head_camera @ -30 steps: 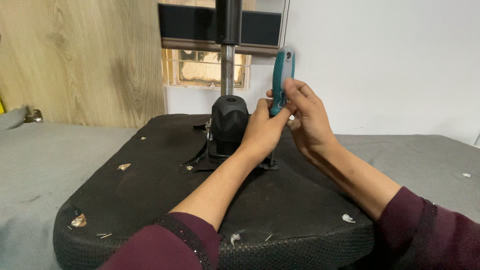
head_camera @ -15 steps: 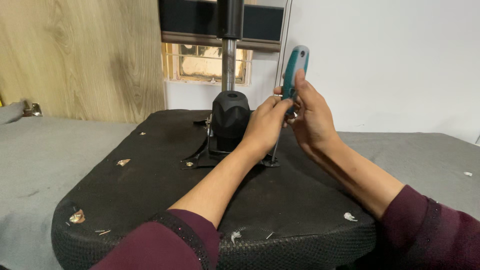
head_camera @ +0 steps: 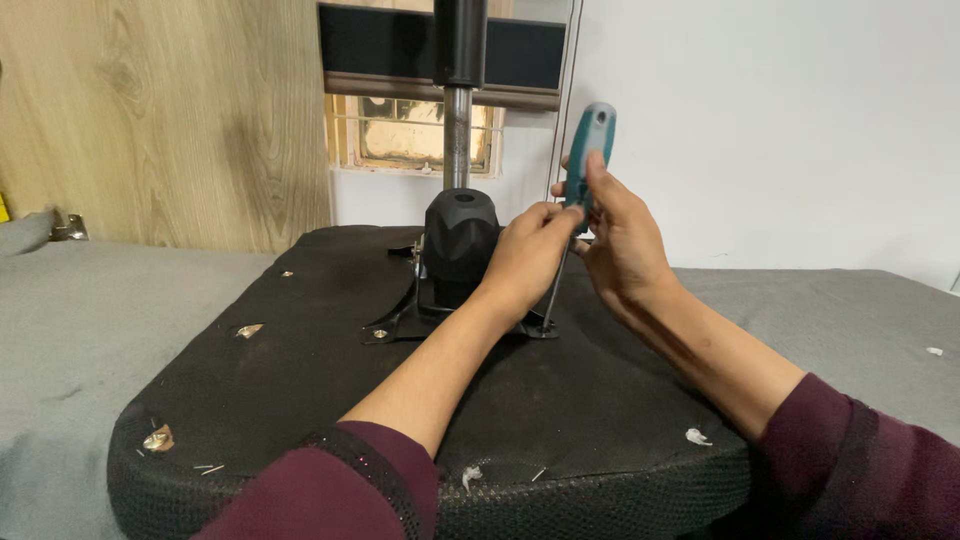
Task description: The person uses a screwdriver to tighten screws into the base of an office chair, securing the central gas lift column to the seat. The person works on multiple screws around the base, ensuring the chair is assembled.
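The right hand (head_camera: 620, 240) is closed around the teal handle of a screwdriver (head_camera: 585, 165), holding it almost upright, and the left hand (head_camera: 525, 255) is pinched on the same tool just below the handle, so both hands are together on it. Compared with a second ago, the handle now stands a little higher and leans more to the right, while the hands stayed at the same place; this looks like the tool being turned or re-seated on a fastener, not carried away. The thin metal shaft goes down from between the hands to the black metal mounting plate (head_camera: 400, 325), and its tip meets the plate near the right corner, just below the left wrist. This plate is fixed on the underside of an upturned black chair seat (head_camera: 300, 400), next to the black mechanism housing (head_camera: 460, 240) with the gas-lift column (head_camera: 458, 130) rising from it. The seat lies on a grey cloth surface (head_camera: 80, 320).
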